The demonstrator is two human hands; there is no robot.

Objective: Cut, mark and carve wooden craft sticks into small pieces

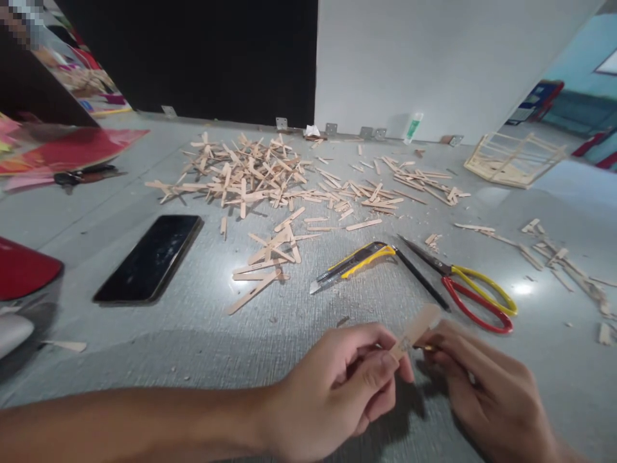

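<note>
Between the thumb and fingers of my left hand (pixel 354 382) is a flat wooden craft stick (pixel 409 331), tilted up to the right, with a greyish mark near its middle. My right hand (pixel 491 386) is closed in a pinch right beside the stick. A small yellowish tip shows at its fingertips, but what it belongs to is hidden. Beyond the hands lie a yellow-and-black utility knife (pixel 357 262) with its blade out, a thin black rod (pixel 421 280), and scissors (pixel 457 273) with one red and one yellow handle.
A large heap of craft sticks (pixel 245 170) spreads across the table, with cut pieces (pixel 554 251) at the right. A phone (pixel 149 257) lies left. A glue tube (pixel 413 127) leans on the back panel, near a stick frame (pixel 513 157). A red object (pixel 26 267) stands far left.
</note>
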